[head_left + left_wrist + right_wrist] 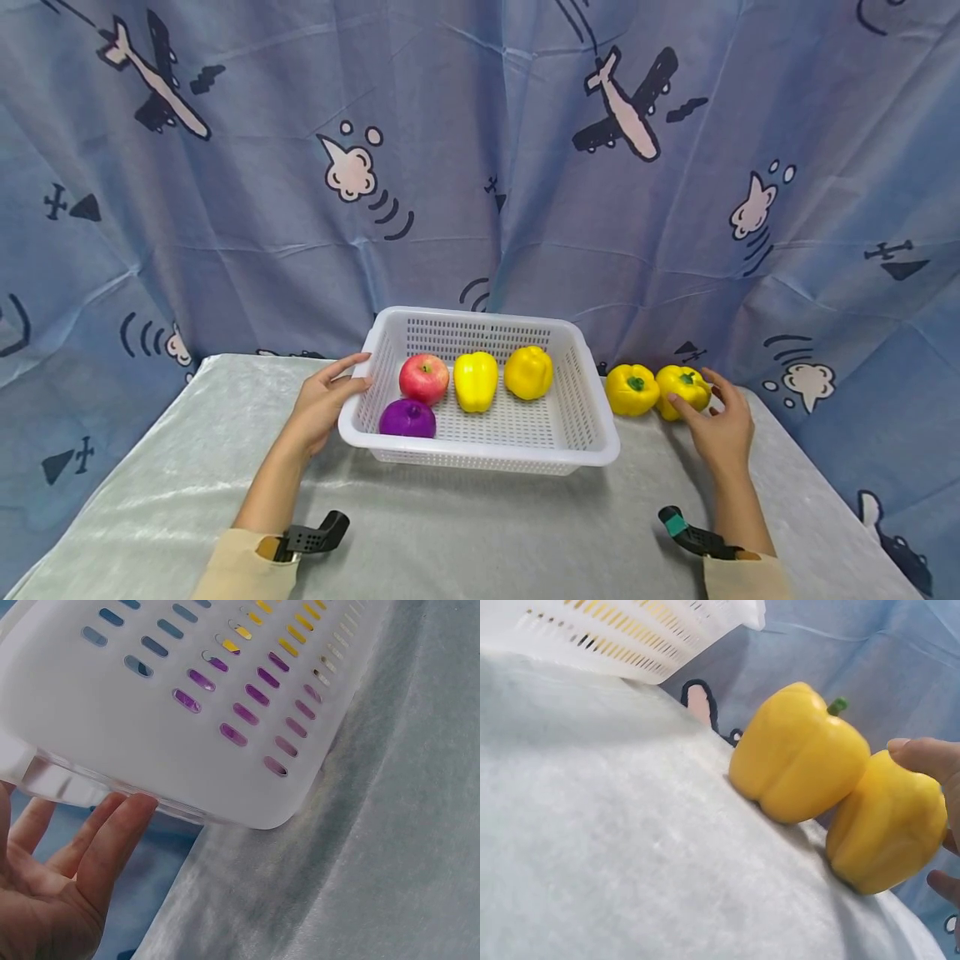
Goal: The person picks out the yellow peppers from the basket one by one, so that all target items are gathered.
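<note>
In the head view a white slotted plastic basket (487,450) holds a red apple (424,379), a purple round vegetable (407,418) and two yellow bell peppers (476,382) (528,372). My left hand (321,404) touches the basket's left rim; in the left wrist view its fairly straight fingers (112,840) meet the rim. Right of the basket, two more yellow bell peppers stand side by side, touching. My right hand (722,429) is spread around the outer pepper (889,825), thumb over its top and fingers at its far side, partly cut off. The inner pepper (799,754) has a green stem.
A pale cloth covers the table (465,533). Behind it hangs a blue curtain (480,167) printed with airplanes. A dark strap mount (318,533) sits on the left wrist and another (697,537) on the right.
</note>
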Tool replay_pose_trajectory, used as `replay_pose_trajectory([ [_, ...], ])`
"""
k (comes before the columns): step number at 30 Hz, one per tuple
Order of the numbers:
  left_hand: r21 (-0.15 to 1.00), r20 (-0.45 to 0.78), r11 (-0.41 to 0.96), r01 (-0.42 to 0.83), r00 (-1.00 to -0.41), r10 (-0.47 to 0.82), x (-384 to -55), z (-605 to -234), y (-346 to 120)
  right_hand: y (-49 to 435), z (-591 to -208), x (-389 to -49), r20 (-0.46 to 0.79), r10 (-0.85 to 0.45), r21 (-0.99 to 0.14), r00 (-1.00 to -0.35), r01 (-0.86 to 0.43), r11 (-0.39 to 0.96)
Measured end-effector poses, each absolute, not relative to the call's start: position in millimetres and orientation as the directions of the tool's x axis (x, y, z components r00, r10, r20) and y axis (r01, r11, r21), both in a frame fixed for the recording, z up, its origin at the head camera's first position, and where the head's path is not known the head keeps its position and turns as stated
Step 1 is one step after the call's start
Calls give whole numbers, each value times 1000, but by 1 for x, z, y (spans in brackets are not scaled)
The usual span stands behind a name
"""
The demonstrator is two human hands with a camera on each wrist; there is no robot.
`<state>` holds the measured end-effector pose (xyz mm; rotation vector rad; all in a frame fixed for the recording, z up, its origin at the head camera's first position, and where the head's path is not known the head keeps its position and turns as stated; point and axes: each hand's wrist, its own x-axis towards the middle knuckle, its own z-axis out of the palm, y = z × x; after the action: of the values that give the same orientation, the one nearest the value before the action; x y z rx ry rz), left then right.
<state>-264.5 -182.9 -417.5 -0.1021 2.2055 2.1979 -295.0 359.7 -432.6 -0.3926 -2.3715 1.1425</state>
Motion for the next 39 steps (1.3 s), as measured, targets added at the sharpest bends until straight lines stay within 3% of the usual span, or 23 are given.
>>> replay_pose_trajectory([
  [14, 998, -67, -9, -66, -997, -26, -264, -417, -184, 349, -386, -282, 431, 437, -747, -790, -41, 663],
  [29, 999, -53, -3, -53, -999, -7, -266, -419, -183, 321, -334, -253, 426, 363, -689, -829, -37, 724],
  [39, 999, -51, -7, -51, -999, -2, -266, -421, -187, 279, -313, -239, 472, 181, -622, -863, -181, 762],
])
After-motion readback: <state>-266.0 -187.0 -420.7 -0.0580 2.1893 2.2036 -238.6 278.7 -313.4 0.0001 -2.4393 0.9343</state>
